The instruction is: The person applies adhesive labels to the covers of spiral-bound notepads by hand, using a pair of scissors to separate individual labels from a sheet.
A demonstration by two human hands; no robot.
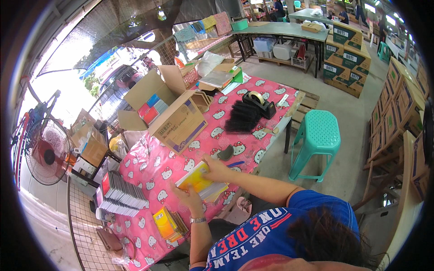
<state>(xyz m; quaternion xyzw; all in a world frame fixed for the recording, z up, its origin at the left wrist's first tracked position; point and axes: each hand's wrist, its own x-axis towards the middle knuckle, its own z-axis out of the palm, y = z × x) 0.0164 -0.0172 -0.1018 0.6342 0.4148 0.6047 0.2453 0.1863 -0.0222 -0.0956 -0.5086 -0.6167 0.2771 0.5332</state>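
Both hands grip a yellow notebook (195,177) above the near part of the table. My left hand (190,198), with a metal watch at the wrist, holds its near left edge. My right hand (215,169) is closed on its right side, the thumb lying over the cover. Just below, partly hidden by the hands, lies a pile of pale booklets (214,192). Nearer to me on the left sits a stack of yellow spiral notebooks (168,223). Farther left stands a long row of dark-covered notebooks (122,194). A blue pen (236,164) and a dark flat piece (225,153) rest beyond my right hand.
An open cardboard box (179,122) with colourful packs inside stands on the pink-clothed table (156,185). Toward the far end are a black tape dispenser (259,105) and a black bristly bundle (242,117). A teal stool (317,135) stands to the right; a fan (47,156) is at left.
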